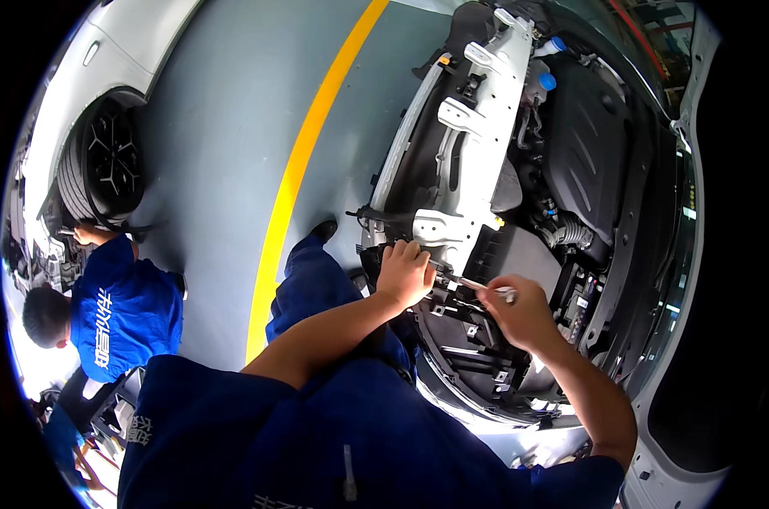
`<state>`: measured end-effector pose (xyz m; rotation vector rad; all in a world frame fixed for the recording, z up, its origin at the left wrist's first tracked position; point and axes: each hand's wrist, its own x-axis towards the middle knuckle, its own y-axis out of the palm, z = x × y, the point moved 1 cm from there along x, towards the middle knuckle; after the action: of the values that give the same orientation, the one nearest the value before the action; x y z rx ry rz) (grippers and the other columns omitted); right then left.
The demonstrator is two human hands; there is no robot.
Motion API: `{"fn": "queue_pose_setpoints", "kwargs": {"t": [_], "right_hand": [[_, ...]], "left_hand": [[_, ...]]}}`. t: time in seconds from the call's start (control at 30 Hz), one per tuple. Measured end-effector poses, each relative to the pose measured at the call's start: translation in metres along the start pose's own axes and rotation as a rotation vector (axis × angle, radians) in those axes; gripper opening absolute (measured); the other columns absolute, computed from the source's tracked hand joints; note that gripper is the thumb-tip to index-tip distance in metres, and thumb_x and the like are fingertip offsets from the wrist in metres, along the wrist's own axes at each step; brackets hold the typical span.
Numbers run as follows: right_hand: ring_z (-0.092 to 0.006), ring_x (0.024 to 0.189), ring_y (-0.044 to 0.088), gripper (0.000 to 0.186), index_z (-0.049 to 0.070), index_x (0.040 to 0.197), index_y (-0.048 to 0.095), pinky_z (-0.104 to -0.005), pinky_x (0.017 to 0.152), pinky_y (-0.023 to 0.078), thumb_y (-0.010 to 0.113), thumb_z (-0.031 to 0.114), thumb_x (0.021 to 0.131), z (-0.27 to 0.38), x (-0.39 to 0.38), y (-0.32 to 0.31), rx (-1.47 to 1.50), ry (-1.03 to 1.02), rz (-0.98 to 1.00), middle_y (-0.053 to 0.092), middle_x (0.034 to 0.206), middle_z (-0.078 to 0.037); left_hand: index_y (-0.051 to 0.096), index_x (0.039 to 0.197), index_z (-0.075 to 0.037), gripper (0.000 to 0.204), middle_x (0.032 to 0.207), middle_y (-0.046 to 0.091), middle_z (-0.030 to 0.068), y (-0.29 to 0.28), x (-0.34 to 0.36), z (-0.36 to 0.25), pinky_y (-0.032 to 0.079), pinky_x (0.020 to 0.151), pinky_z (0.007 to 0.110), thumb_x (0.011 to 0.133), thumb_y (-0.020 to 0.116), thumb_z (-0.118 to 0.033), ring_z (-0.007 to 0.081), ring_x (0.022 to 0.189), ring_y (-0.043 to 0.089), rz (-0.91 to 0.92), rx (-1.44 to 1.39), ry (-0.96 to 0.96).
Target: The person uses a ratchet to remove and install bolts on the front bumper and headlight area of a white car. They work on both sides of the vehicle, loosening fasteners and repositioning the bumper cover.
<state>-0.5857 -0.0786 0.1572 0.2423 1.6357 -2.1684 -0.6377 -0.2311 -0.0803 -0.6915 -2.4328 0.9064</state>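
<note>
My right hand (pixel 520 310) is closed around a slim silver ratchet wrench (pixel 470 283); a shiny end of it shows beside the palm. The tool's shaft slants up and left toward my left hand (pixel 406 273). That hand is closed, its fingers curled at the near end of the car's white front crossmember (pixel 478 170). Whatever its fingertips grip is hidden beneath them. Just below both hands is a black plastic front frame (pixel 465 339) with brackets and slots.
The open engine bay lies right, with a black engine cover (pixel 584 144) and a blue-capped reservoir (pixel 539 83). A raised hood (pixel 698 424) borders it. Left, a yellow line (pixel 304 148) crosses the grey floor. A co-worker in blue (pixel 126 305) crouches by a white car's wheel (pixel 109 161).
</note>
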Motion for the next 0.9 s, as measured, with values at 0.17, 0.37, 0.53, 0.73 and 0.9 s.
{"fn": "queue_pose_setpoints", "kwargs": {"t": [0.17, 0.37, 0.53, 0.73, 0.9], "right_hand": [[-0.0099, 0.048, 0.049, 0.031, -0.002, 0.111, 0.067, -0.0326, 0.051, 0.044, 0.07, 0.026, 0.097, 0.004, 0.002, 0.008, 0.635, 0.62, -0.067, 0.055, 0.062, 0.001], [-0.0214, 0.068, 0.068, 0.03, 0.005, 0.095, 0.068, -0.0386, 0.064, 0.051, 0.069, 0.035, 0.093, 0.017, 0.0, -0.003, -0.299, -0.043, 0.09, 0.066, 0.073, -0.006], [-0.0321, 0.072, 0.074, 0.062, 0.0, 0.132, 0.06, -0.0433, 0.068, 0.056, 0.066, 0.05, 0.095, 0.022, 0.009, -0.008, 0.4, 0.697, 0.136, 0.074, 0.079, -0.016], [-0.0207, 0.046, 0.055, 0.022, 0.013, 0.063, 0.053, -0.0337, 0.045, 0.04, 0.072, 0.012, 0.074, -0.021, 0.019, -0.019, -0.317, -0.544, -0.088, 0.054, 0.056, -0.002], [-0.0263, 0.042, 0.055, 0.022, 0.008, 0.063, 0.054, -0.0388, 0.045, 0.043, 0.068, 0.004, 0.08, -0.002, 0.007, 0.006, -0.098, 0.067, -0.352, 0.057, 0.054, -0.007]], "left_hand": [[0.07, 0.089, -0.008, 0.015, 0.09, 0.056, 0.0068, 0.002, 0.0, 0.003, 0.042, 0.075, 0.042, 0.076, 0.071, -0.017, 0.0275, 0.088, 0.055, -0.017, -0.022, 0.014], [0.07, 0.091, -0.007, 0.018, 0.09, 0.057, 0.007, -0.002, 0.0, 0.002, 0.043, 0.076, 0.043, 0.076, 0.072, -0.016, 0.0277, 0.09, 0.055, 0.02, -0.048, -0.006], [0.066, 0.08, -0.008, 0.013, 0.092, 0.056, 0.0073, 0.003, 0.001, 0.006, 0.041, 0.079, 0.042, 0.078, 0.072, -0.02, 0.0272, 0.092, 0.053, 0.021, -0.027, -0.012], [0.065, 0.079, -0.008, 0.012, 0.091, 0.056, 0.0072, 0.0, 0.005, 0.005, 0.041, 0.078, 0.043, 0.077, 0.071, -0.018, 0.0273, 0.092, 0.054, 0.008, -0.067, -0.004], [0.068, 0.087, -0.008, 0.015, 0.09, 0.055, 0.0069, -0.002, 0.002, 0.007, 0.042, 0.075, 0.042, 0.075, 0.072, -0.015, 0.0272, 0.089, 0.054, 0.001, -0.078, -0.012]]}}
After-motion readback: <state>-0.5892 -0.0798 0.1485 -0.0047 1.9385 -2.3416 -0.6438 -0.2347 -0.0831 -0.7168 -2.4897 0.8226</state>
